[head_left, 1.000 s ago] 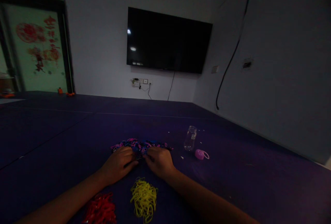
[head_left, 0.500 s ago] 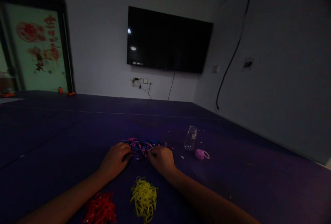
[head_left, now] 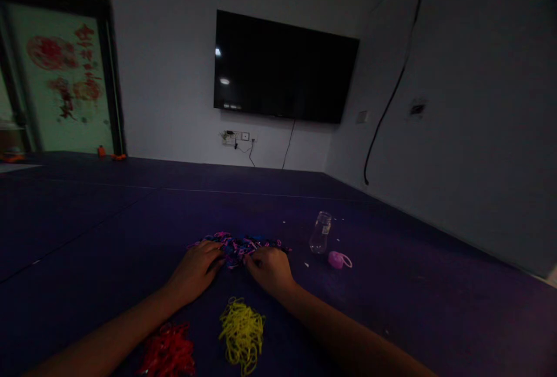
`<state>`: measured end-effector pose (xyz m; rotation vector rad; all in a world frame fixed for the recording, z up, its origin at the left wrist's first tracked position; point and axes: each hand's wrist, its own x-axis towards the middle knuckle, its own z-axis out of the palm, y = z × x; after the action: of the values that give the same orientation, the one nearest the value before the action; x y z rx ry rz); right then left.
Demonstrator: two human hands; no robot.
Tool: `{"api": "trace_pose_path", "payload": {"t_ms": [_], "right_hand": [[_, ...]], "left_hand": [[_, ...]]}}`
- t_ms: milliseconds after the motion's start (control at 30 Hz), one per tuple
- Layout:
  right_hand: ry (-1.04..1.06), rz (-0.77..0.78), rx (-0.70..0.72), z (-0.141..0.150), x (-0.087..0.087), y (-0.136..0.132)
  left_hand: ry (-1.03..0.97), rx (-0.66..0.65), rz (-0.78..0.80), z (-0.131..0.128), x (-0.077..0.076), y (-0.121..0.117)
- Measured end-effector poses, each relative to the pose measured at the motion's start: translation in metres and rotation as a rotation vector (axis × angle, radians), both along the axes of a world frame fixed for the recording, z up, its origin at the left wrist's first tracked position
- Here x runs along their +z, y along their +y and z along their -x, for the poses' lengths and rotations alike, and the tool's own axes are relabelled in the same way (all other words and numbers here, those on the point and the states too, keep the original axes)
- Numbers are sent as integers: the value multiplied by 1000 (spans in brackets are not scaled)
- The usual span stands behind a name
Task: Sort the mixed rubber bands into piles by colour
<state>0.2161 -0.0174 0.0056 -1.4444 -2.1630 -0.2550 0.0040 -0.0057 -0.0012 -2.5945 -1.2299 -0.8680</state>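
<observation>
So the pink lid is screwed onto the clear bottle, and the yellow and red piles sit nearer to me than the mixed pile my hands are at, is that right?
Not quite: the head view shows the pink lid lying beside the clear bottle, whose mouth is open. The rest holds.

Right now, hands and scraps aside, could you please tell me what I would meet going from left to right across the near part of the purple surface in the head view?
Red strands, yellow strands, clear bottle, pink lid. The mixed dark pile overlaps the yellow strands' span.
</observation>
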Motion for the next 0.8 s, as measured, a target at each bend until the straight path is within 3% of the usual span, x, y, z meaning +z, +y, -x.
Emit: {"api": "trace_pose_path", "payload": {"t_ms": [600, 800], "right_hand": [[-12, 50, 1, -1, 2, -1], [-13, 39, -3, 0, 4, -3]], "left_hand": [[-81, 135, 62, -1, 8, -6], [-203, 21, 75, -1, 5, -3]]}}
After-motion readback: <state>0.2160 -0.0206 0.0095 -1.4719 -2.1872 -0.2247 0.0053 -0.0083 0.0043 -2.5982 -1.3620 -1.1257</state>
